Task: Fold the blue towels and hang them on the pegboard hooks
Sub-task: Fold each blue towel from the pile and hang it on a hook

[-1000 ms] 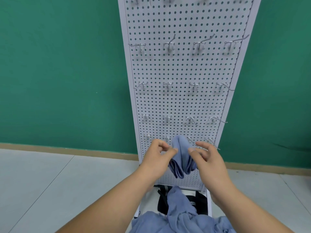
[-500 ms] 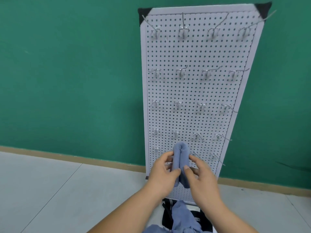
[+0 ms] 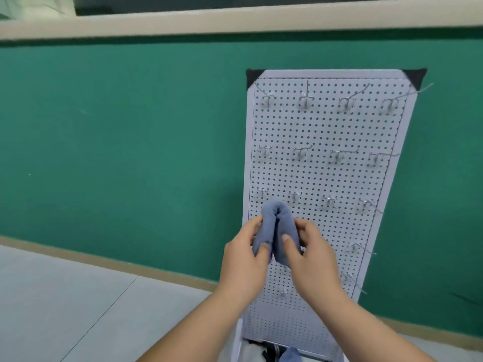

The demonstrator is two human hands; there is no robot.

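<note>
A folded blue towel (image 3: 277,226) is held up in front of the lower left part of the white pegboard (image 3: 324,178). My left hand (image 3: 245,259) grips its left side and my right hand (image 3: 311,259) grips its right side, thumbs on the near face. The fold bulges upward, just below a third-row metal hook (image 3: 295,195). Rows of bare metal hooks (image 3: 339,155) stick out of the board. A scrap of more blue cloth (image 3: 290,355) shows at the bottom edge, below the board.
The pegboard stands on a pale tiled floor (image 3: 65,296) against a green wall (image 3: 117,139). Long hooks (image 3: 362,248) jut out on the board's right side. Dark items lie at the board's foot (image 3: 269,352).
Both hands have lifted the folded towel higher up the board, from the bottom hook rows toward the third row. The view has tilted up, so the pile of blue cloth has nearly left the frame.
</note>
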